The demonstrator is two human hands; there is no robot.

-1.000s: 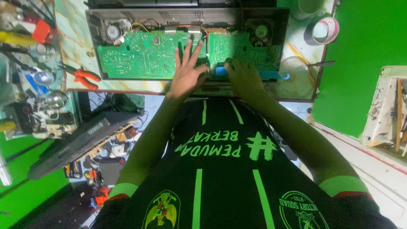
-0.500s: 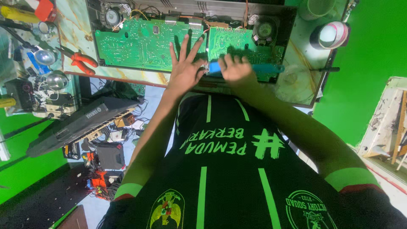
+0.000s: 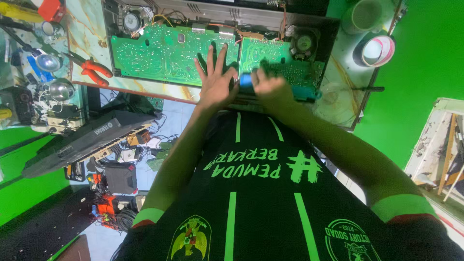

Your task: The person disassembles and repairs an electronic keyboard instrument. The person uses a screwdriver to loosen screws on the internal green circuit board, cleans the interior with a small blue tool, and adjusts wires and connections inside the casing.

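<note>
Red-handled pliers (image 3: 92, 70) lie on the marbled counter (image 3: 87, 34) at the far left, beside a jumble of small round lamps and tools. Just right of them sits an opened black electronics case (image 3: 316, 29) holding a long green circuit board (image 3: 164, 53), solder side up, with a small round speaker (image 3: 131, 21) at its upper left corner. The left hand (image 3: 216, 79) rests flat on the right end of that board, fingers (image 3: 211, 55) spread wide and straight, gripping nothing. Right beside it, touching or nearly so, the right hand (image 3: 270, 89) is curled shut around the blue handle of a tool (image 3: 246, 79), which lies across the near edge of the case; a teal stretch of it shows past the knuckles to the right. Whether its tip meets anything cannot be told, since the hand is blurred. Behind this hand lies a second, shorter green board (image 3: 263, 50), with another round speaker (image 3: 304, 43) to its right. Further right on the counter stand a pale cup (image 3: 366, 14) and a roll of tape (image 3: 376, 50), white with a reddish rim. Below the counter, on the floor at the left, a dark keyboard instrument (image 3: 82, 140) lies tilted among wires and boxes.
</note>
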